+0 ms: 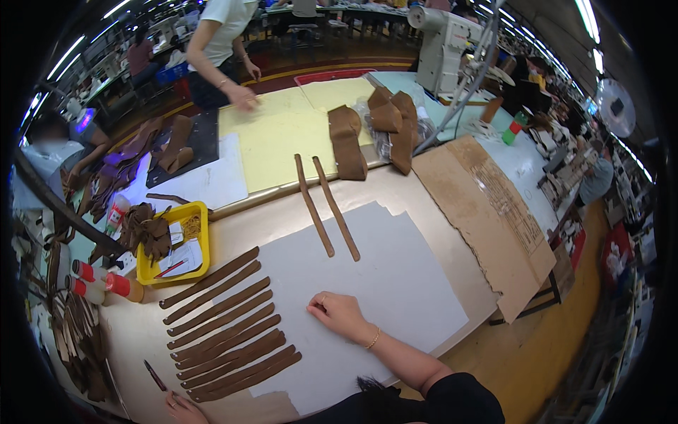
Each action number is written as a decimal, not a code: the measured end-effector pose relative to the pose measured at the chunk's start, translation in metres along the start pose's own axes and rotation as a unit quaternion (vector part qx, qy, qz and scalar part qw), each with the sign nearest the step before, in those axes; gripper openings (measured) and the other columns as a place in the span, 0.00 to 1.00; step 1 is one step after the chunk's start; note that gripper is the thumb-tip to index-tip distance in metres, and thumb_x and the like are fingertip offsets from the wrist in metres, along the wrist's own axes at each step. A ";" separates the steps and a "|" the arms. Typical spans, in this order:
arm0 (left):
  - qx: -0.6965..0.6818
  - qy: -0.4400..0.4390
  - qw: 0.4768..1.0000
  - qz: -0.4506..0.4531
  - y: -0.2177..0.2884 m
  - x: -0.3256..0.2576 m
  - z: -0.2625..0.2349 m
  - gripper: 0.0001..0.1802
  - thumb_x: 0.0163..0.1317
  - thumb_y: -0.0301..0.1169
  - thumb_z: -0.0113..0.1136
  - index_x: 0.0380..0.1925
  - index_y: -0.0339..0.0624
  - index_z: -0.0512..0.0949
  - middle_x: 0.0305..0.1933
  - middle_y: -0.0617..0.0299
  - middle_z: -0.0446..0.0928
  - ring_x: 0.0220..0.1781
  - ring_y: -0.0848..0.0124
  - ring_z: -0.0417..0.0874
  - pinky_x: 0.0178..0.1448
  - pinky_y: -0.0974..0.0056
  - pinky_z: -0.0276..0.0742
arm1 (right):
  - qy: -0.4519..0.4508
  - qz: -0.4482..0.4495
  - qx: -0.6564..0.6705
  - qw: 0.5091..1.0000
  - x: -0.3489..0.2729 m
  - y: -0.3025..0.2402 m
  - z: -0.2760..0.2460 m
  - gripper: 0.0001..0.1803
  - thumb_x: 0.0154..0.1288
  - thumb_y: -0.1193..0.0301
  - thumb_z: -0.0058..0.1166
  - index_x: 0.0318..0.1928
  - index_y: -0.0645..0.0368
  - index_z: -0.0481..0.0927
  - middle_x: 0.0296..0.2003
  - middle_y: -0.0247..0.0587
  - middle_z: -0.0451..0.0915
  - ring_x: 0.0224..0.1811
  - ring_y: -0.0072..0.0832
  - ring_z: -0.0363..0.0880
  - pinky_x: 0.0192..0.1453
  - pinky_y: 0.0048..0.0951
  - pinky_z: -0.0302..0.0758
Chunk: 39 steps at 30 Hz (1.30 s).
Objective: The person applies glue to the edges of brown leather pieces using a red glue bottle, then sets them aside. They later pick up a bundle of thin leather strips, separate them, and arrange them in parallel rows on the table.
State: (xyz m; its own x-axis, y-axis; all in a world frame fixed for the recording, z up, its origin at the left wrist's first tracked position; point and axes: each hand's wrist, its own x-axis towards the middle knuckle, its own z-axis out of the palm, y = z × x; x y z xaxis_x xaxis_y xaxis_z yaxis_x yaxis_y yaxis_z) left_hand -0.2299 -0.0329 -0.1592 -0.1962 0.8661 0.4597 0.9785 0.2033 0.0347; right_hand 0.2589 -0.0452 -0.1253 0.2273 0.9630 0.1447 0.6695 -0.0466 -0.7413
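My right hand (pixel 339 314) is over the grey sheet (pixel 395 283), its fingers curled together; anything between them is too small to make out. My left hand (pixel 185 410) is at the lower edge, only partly in view, its fingers stretched out. Just beyond those fingertips lies a slim dark pointed tool (pixel 155 375); whether they touch it is unclear. Several brown strips (pixel 222 304) lie slanted in a row between my hands, each with a small pale spot at its left end. Farther off, two more brown strips (pixel 314 205) lie side by side, running from the sheet to the table's far part.
A yellow basket (pixel 207 240) holds brown pieces, papers and a red pen. Red-capped bottles (pixel 116 284) stand left of it. Curved brown pieces (pixel 346 145) lie on yellow sheets (pixel 272 134). Cardboard (pixel 494 219) covers the right side. Across the table stands a co-worker (pixel 226 42).
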 end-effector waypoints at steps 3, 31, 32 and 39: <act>-0.029 0.018 0.999 0.005 -0.001 0.001 0.001 0.14 0.69 0.35 0.50 0.49 0.41 0.77 0.46 0.46 0.75 0.49 0.50 0.74 0.54 0.48 0.69 | -0.003 0.011 -0.006 1.000 -0.001 -0.001 0.001 0.09 0.66 0.63 0.56 0.32 0.54 0.81 0.31 0.33 0.82 0.28 0.32 0.81 0.32 0.32 0.75; -0.063 -0.058 0.996 -0.038 -0.002 0.003 -0.003 0.15 0.68 0.26 0.46 0.52 0.34 0.71 0.52 0.46 0.69 0.55 0.49 0.69 0.59 0.51 0.64 | 0.031 -0.002 -0.006 0.999 0.001 -0.002 0.006 0.07 0.62 0.65 0.61 0.33 0.55 0.83 0.27 0.35 0.83 0.23 0.27 0.79 0.29 0.26 0.74; -0.066 -0.056 0.996 -0.035 -0.002 0.003 -0.002 0.15 0.68 0.26 0.46 0.52 0.35 0.71 0.52 0.46 0.70 0.55 0.49 0.69 0.59 0.51 0.64 | 0.031 -0.001 -0.006 0.999 0.001 -0.003 0.006 0.07 0.62 0.65 0.61 0.33 0.55 0.83 0.27 0.35 0.83 0.23 0.27 0.79 0.29 0.26 0.75; -0.051 -0.067 0.996 -0.038 0.000 0.004 -0.003 0.15 0.68 0.27 0.46 0.53 0.35 0.71 0.53 0.46 0.70 0.55 0.48 0.70 0.59 0.50 0.65 | 0.020 0.008 -0.007 1.000 0.001 -0.002 0.002 0.08 0.62 0.65 0.61 0.33 0.56 0.84 0.28 0.35 0.83 0.24 0.27 0.80 0.30 0.26 0.75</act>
State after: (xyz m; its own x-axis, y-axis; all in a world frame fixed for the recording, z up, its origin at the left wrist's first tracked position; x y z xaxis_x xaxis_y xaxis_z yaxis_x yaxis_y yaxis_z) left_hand -0.2301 -0.0305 -0.1550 -0.2700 0.9043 0.3307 0.9605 0.2288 0.1585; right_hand 0.2561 -0.0438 -0.1255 0.2666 0.9505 0.1594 0.6757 -0.0664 -0.7342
